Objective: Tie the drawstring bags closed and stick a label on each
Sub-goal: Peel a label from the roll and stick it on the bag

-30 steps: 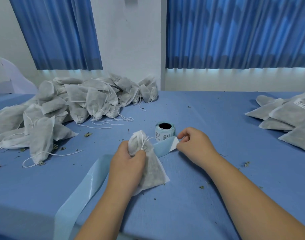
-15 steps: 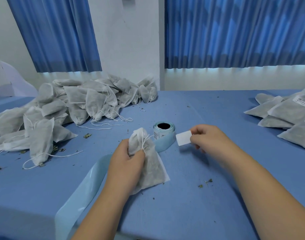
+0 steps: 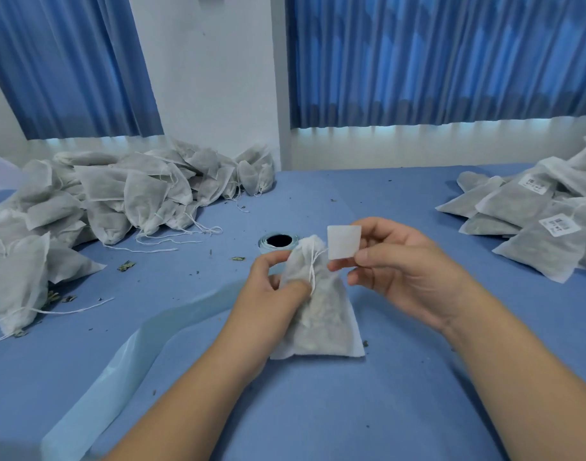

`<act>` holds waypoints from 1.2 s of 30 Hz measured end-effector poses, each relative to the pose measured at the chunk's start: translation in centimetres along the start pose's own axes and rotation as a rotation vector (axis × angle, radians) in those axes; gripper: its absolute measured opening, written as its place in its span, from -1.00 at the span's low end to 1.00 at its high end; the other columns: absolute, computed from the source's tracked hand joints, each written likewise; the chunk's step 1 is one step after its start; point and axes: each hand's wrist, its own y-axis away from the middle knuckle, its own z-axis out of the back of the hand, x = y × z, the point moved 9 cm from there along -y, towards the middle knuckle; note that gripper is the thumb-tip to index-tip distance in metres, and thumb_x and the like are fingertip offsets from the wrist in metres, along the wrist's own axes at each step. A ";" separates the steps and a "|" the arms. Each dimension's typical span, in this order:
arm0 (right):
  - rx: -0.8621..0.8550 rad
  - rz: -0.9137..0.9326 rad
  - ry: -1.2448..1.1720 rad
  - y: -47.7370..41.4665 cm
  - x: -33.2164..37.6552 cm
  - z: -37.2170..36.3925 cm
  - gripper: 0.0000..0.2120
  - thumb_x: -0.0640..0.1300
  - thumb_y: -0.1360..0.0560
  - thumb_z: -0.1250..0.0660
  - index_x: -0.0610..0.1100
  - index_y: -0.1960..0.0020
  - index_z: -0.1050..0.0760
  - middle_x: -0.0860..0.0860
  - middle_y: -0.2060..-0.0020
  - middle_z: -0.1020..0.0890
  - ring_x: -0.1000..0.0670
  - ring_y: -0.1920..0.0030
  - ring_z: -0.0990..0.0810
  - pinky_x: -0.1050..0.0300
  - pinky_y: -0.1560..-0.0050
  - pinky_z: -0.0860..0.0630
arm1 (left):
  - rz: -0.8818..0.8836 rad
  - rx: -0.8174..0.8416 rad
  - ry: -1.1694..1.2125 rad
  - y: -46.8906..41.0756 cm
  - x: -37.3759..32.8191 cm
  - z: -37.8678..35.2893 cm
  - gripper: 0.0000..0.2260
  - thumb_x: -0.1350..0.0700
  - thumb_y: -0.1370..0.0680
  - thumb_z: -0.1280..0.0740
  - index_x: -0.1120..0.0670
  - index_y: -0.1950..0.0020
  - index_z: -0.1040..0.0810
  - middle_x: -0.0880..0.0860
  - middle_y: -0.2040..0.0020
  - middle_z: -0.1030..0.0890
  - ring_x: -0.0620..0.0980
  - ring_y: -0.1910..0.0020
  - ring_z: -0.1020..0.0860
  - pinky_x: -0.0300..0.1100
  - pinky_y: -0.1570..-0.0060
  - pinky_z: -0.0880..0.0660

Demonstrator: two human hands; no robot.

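Gripping one drawstring bag [image 3: 321, 314] in left hand [image 3: 271, 294], right hand [image 3: 408, 277] pinching one white label [image 3: 343, 242], one label roll [image 3: 267, 247] behind.

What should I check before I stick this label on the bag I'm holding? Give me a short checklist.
1. Label free of its liner: the right hand pinches the label in the air, apart from the backing strip. Ok.
2. Bag steadied: the left hand grips the bag below its neck, bottom edge on the table. Ok.
3. Neck tied: it is gathered, but the knot is not readable. Cannot tell.
4. Drawstring clear of the bag's front: its ends hang down over the upper front. Not ok.
5. Sticky side toward the bag: the face toward the camera is blank. Cannot tell.
6. Bare cloth for the label: the lower front is uncovered. Ok.
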 end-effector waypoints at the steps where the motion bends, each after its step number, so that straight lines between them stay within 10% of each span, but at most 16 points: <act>1: -0.022 0.012 0.030 0.0 -0.1 0.0 -0.79 -0.41 -0.31 -0.29 -0.20 0.13 -0.59 -0.14 0.24 -0.66 -0.11 0.20 -0.69 0.18 0.28 -0.58 | -0.002 0.017 0.014 0.0 0.2 -0.6 -0.63 0.02 -0.33 -0.36 -0.18 -0.13 -0.51 0.12 0.02 -0.68 0.05 0.13 -0.65 0.02 0.02 -0.55; 9: -0.237 0.151 0.594 0.1 -0.9 -0.4 -0.63 -0.42 -0.42 -0.30 0.06 0.24 -0.61 0.03 0.32 -0.63 -0.13 0.31 -0.61 -0.12 0.06 -0.58 | -0.020 0.133 0.113 -0.1 1.4 -1.0 -0.59 0.14 -0.35 -0.41 -0.07 -0.19 -0.53 0.13 0.01 -0.71 0.15 0.00 -0.68 0.06 -0.07 -0.56; 16: -0.328 0.410 0.900 1.3 1.7 -1.2 -0.71 -0.41 -0.40 -0.36 -0.02 0.21 -0.64 0.12 0.26 -0.58 0.14 0.19 -0.59 0.37 0.18 -0.48 | -0.012 0.167 0.201 -0.1 1.4 -0.9 -0.64 0.19 -0.36 -0.38 -0.05 -0.13 -0.61 0.13 0.02 -0.72 0.08 0.11 -0.69 -0.14 0.20 -0.60; 28: -0.084 0.461 1.265 1.6 0.8 -3.3 -0.80 -0.36 -0.42 -0.39 -0.12 0.13 -0.71 0.00 0.19 -0.61 -0.03 0.18 -0.59 -0.02 0.17 -0.52 | 0.026 0.168 0.285 0.0 1.4 -0.5 -0.57 0.19 -0.33 -0.35 0.04 -0.20 -0.62 0.16 -0.03 -0.70 0.09 0.04 -0.68 -0.08 0.09 -0.60; 36: -0.048 0.417 1.269 1.9 -0.1 -3.7 -0.78 -0.19 -0.42 -0.29 -0.05 0.09 -0.70 0.08 0.09 -0.57 0.09 0.00 -0.48 0.31 -0.05 -0.36 | -0.036 0.069 0.240 0.2 0.9 0.1 -0.75 0.13 -0.51 -0.43 0.04 -0.19 -0.61 0.12 -0.04 -0.71 0.08 0.00 -0.69 -0.09 0.07 -0.58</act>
